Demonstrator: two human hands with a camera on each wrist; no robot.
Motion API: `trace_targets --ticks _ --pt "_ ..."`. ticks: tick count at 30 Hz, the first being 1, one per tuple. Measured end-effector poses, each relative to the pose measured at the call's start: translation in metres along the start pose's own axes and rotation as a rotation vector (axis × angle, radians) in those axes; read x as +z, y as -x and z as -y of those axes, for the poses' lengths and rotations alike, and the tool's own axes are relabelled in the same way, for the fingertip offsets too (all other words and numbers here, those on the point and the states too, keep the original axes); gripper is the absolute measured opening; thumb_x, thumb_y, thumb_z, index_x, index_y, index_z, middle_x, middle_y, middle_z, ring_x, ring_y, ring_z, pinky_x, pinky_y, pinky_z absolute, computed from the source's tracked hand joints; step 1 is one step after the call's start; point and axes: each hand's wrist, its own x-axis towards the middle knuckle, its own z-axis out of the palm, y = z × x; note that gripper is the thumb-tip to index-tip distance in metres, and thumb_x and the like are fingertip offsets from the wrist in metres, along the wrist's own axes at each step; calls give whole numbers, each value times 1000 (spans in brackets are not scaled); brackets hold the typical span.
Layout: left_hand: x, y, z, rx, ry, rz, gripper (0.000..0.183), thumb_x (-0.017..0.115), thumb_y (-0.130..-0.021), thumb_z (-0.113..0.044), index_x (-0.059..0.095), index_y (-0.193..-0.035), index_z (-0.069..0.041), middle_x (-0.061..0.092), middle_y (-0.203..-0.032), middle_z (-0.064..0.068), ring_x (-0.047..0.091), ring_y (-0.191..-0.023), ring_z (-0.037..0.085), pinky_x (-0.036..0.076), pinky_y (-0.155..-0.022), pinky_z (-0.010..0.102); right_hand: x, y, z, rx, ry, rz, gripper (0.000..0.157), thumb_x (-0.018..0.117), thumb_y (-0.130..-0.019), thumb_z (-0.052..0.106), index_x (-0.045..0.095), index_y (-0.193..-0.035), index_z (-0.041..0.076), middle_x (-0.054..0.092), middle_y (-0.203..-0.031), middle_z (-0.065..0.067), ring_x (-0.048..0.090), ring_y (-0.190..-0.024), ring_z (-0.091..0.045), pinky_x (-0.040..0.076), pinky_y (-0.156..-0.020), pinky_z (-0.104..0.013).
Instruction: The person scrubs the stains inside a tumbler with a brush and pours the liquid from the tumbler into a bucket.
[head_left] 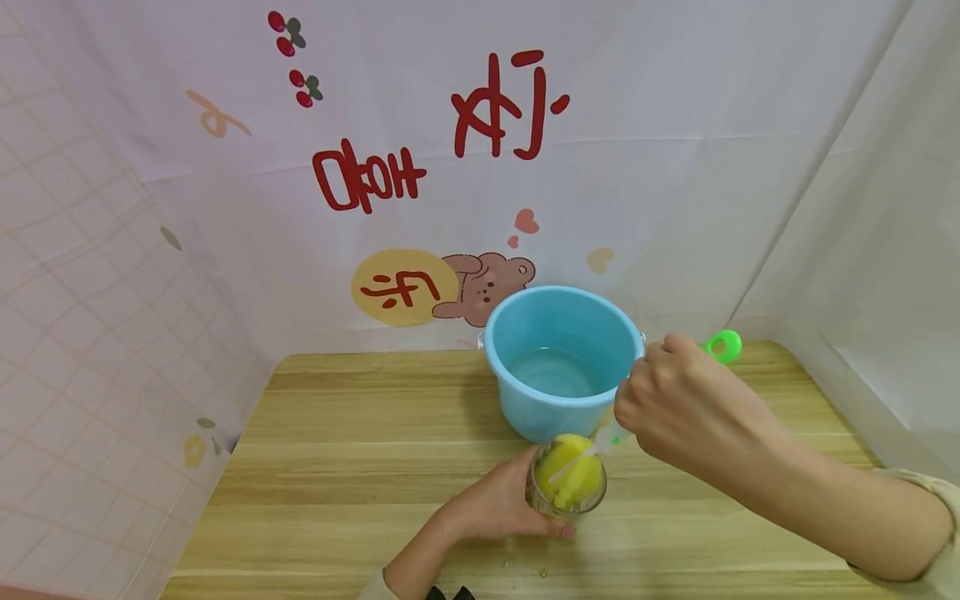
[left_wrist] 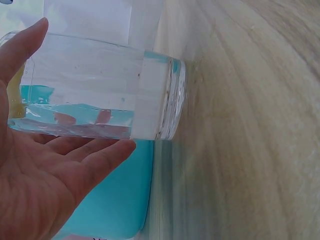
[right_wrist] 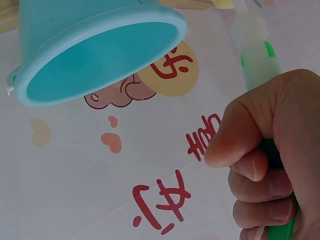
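Note:
A clear drinking glass [head_left: 597,502] stands near the front middle of the wooden table, my left hand [head_left: 495,504] gripping it from the left with thumb and fingers on either side. In the left wrist view the glass [left_wrist: 95,75] has a thick base close over the tabletop. My right hand [head_left: 686,400] is wrapped around the green and white handle [right_wrist: 257,62] of a sponge bottle brush, held slanting down to the left. Its yellow sponge head [head_left: 573,458] sits in the mouth of the glass. Most of the handle is hidden by the fist in the head view.
Just behind the glass is a light blue bucket [head_left: 562,417] with some water at its bottom. A few water drops [head_left: 543,573] lie on the table [head_left: 337,467] near the front edge. A white printed cloth [head_left: 675,208] hangs behind and along both sides.

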Motion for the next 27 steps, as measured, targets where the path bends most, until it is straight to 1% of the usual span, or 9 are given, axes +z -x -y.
trace_targets --ticks 6,10,13,19,23,27 --pt "0 0 1 -4 -9 -5 84 82 -68 -47 32 -135 -36 52 -123 -17 50 -112 2 39 -98 26 4 -2 -4 -1 22 7 38 52 -60 -7 20 -49 9 25 -43 -8 25 -43 -19 19 -49 -24" --pt "1 0 1 6 -11 -7 87 82 -68 -48 30 -136 -37 51 -124 -16 49 -114 2 38 -100 27 7 -4 -8 -4 46 33 41 53 -59 -6 18 -47 11 21 -43 -8 24 -42 -20 18 -49 -24" --pt "2 -1 2 16 -12 -7 88 82 -67 -47 29 -138 -38 51 -125 -16 49 -115 2 37 -101 27 7 -5 -10 -9 56 55 42 53 -61 -6 18 -47 12 18 -43 -6 23 -41 -18 17 -48 -23" --pt "1 0 1 22 -23 -8 89 82 -68 -47 28 -138 -39 50 -127 -17 48 -116 2 38 -100 27 9 -5 -15 -9 46 49 40 52 -59 -6 19 -47 13 18 -42 -6 23 -41 -19 19 -48 -23" --pt "1 1 0 23 -13 -9 91 83 -68 -46 27 -139 -39 48 -129 -16 47 -117 3 37 -101 27 12 -3 -17 -4 17 51 40 51 -56 -7 19 -47 16 16 -44 -1 22 -42 -14 19 -48 -24" --pt "1 3 -1 11 -18 -18 92 83 -67 -47 27 -140 -38 48 -130 -16 47 -117 3 38 -100 27 15 0 -19 0 11 59 39 50 -55 -6 19 -47 16 18 -43 -2 24 -41 -16 20 -48 -24"
